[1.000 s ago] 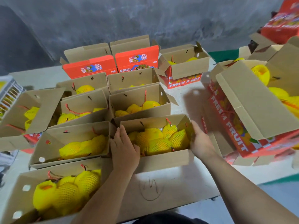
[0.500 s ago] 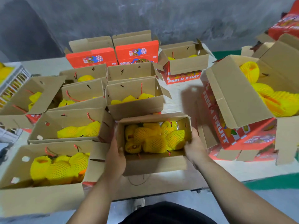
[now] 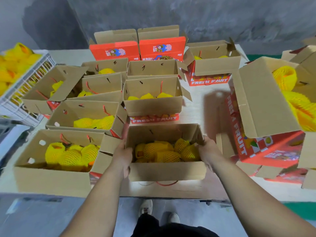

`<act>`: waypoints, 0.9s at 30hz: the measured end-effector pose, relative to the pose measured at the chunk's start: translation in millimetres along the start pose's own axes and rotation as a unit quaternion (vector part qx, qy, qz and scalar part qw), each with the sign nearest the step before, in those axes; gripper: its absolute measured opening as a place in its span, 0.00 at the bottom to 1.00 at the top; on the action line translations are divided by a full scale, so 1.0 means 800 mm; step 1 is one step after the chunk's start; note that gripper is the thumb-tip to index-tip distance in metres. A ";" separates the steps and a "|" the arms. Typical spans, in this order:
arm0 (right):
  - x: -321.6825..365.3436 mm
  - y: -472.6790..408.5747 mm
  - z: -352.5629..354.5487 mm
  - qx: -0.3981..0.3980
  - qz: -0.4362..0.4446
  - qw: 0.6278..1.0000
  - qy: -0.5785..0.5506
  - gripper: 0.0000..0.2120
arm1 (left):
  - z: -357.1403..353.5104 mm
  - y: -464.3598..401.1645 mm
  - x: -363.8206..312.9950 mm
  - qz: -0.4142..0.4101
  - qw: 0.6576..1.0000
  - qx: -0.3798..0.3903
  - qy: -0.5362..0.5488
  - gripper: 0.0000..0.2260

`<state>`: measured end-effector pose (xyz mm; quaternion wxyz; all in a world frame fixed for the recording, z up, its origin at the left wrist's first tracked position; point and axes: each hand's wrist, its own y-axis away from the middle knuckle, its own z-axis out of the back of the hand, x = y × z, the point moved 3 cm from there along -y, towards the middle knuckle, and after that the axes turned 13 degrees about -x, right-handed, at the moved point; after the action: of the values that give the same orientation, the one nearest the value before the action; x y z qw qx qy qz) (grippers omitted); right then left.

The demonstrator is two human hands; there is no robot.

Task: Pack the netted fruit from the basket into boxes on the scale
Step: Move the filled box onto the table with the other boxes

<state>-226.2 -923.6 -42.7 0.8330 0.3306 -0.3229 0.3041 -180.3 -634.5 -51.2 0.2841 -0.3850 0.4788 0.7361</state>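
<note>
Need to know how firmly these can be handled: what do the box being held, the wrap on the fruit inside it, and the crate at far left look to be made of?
Box: brown cardboard, matte, with folded flaps; printed red outside on neighbouring boxes.
Fruit wrap: yellow mesh sleeves, probably soft foam netting.
Crate: white slatted walls, likely rigid plastic.

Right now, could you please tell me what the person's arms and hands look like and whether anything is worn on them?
Both forearms are bare, with no sleeves in view. The left hand and right hand wear no gloves, and no watch, ring or bracelet shows. Lower down, dark trousers and light-coloured shoes are visible.
</note>
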 end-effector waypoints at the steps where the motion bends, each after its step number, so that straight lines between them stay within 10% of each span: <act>1: 0.000 -0.002 0.000 -0.005 0.004 1.000 0.011 0.15 | 0.000 -0.001 -0.002 -0.002 1.000 -0.005 -0.012 0.22; 17: 0.191 0.068 0.121 -0.065 0.274 0.959 0.014 0.09 | 0.092 0.077 -0.127 -0.223 0.972 -0.030 0.068 0.26; 27: 0.291 0.187 -0.037 -0.062 0.378 0.921 -0.072 0.10 | 0.337 0.036 -0.168 -0.282 0.939 -0.116 0.159 0.26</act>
<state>-182.8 -744.0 165.5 0.6492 0.1532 -0.5013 0.5511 -209.3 -403.0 141.4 0.3539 -0.6467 0.3007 0.6051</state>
